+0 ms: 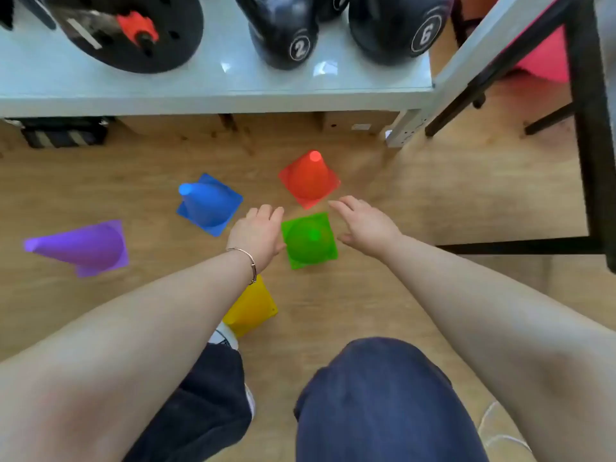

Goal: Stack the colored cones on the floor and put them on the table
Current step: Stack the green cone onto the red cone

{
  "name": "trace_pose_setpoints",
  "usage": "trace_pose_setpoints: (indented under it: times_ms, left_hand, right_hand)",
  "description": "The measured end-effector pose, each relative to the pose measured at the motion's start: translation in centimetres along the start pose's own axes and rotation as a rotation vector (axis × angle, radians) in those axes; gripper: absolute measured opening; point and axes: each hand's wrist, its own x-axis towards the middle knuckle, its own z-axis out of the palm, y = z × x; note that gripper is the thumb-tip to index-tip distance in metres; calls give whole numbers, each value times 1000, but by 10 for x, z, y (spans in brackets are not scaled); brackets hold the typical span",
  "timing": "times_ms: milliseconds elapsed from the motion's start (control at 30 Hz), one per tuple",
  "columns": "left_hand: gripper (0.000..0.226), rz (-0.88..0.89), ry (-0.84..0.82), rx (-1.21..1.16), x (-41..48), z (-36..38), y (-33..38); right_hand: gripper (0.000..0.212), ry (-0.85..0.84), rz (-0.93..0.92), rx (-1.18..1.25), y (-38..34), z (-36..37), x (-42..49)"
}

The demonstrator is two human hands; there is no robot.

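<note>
Head view looks down on both forearms stretched forward over the wooden floor [383, 305]. Left hand [258, 233] and right hand [365, 225] flank the green cone [310, 241], palms down, fingers spread, holding nothing. Red cone [309, 180] stands just beyond, blue cone [208, 203] to the left, purple cone [83, 246] far left, yellow cone [253, 306] nearer, partly under the left wrist. Kettlebells [286, 31] sit on the tabletop [213, 85] beyond.

Single head-worn wide-angle camera is looking steeply down and forward from above the person's knees, taking in the wooden floor [416, 195] at close range. The table [200, 91] edge is crossing the top of frame, bent by lens distortion.
</note>
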Motion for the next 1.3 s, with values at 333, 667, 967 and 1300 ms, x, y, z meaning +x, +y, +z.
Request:
trace_pose_setpoints:
  times_ms: [333, 667, 967, 1300]
  left_hand:
    - [69, -39, -102, -121, 36, 83, 9]
    - [73, -234, -54, -565, 49, 115, 27]
    - [66, -159, 90, -656, 32, 84, 7]
    - [60, -41, 263, -601, 19, -3, -5]
  right_hand:
    - [80, -115, -63, 33, 42, 79, 42]
    - [83, -130, -13, 237, 31, 99, 62]
    - [81, -87, -61, 428, 26, 71, 53]
    - [76, 1, -112, 443, 12, -25, 34]
